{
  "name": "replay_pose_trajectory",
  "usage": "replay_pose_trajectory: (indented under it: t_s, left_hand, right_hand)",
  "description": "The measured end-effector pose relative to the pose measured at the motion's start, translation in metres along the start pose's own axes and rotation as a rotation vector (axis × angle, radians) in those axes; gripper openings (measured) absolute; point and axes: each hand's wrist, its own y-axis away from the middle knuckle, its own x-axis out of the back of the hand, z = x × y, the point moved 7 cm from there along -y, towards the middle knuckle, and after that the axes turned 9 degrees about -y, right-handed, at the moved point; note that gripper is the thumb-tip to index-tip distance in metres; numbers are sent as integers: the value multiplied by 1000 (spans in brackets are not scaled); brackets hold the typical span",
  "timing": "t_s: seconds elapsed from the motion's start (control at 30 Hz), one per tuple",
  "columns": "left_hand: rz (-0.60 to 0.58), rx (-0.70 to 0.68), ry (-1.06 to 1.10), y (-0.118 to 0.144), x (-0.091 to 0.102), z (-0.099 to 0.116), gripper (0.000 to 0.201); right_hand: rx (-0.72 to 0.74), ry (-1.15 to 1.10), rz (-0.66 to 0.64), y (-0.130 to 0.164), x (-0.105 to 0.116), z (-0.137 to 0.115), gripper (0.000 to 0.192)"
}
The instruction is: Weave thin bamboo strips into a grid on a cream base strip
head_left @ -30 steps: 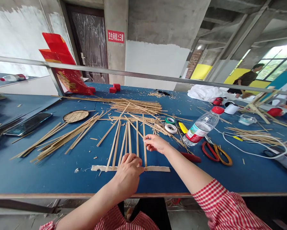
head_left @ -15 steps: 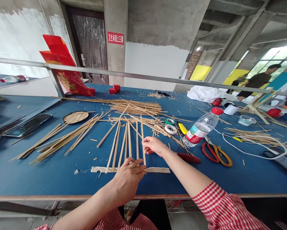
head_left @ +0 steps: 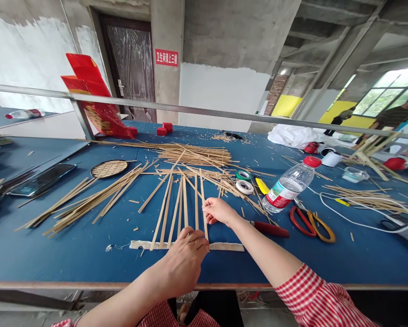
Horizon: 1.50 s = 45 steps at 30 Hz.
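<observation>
While the left hand (head_left: pixel 185 261) presses its fingertips down on the near ends of the upright bamboo strips (head_left: pixel 176 206) where they cross the white tape strip (head_left: pixel 224 246), the right hand (head_left: pixel 219 211) pinches the rightmost strip (head_left: pixel 203 200) partway up, fingers closed on it. About six or seven strips stand side by side in a row, their near ends lying on the tape at the near edge of the blue table (head_left: pixel 326 254), their far ends fanning out toward the middle. The row covers only the left and middle part of the tape; the right stretch of tape lies bare, so by my judgement the laying of strips is partly done and more room is left to fill. No cross strips are woven through yet. Plenty of loose material lies around: a fan of strips (head_left: pixel 88 197) to the left and a heap of strips (head_left: pixel 197 154) farther back. A small round woven mat (head_left: pixel 109 168) sits far left. To the right lie two tape rolls (head_left: pixel 243 181), a water bottle (head_left: pixel 288 185) on its side, red-handled scissors (head_left: pixel 311 221) and a red-handled knife (head_left: pixel 270 229) just beside the right forearm
</observation>
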Motion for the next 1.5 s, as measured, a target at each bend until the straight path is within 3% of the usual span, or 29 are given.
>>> replay_pose_trajectory:
  t_s: [0.37,0.6,0.73,0.97,1.17,1.3,1.5]
  left_hand:
    - [-58,5,-142,-8,3,8,34]
    - [-49,-19,-217,-16,-5,13,27]
    - [-54,-27,-257,-17,-14,13,27]
    - [11,-14,-255,-21,-17,11,31]
    - [28,7,-214,-27,-12,6,22]
    - [35,10,-220,-30,-10,4,20]
    - [141,-13,-267,-32,-17,1,16]
  right_hand:
    - [38,418,85,-3,5,-8,6]
    - [47,712,250,-7,32,-16,12]
    - [45,834,263,-12,37,-19,8]
    - [7,919,246,-19,37,-26,19]
    - [-56,967,274,-33,59,-28,5]
    - [5,973,344,-48,78,-41,12]
    - [68,926,416,-68,88,-53,11]
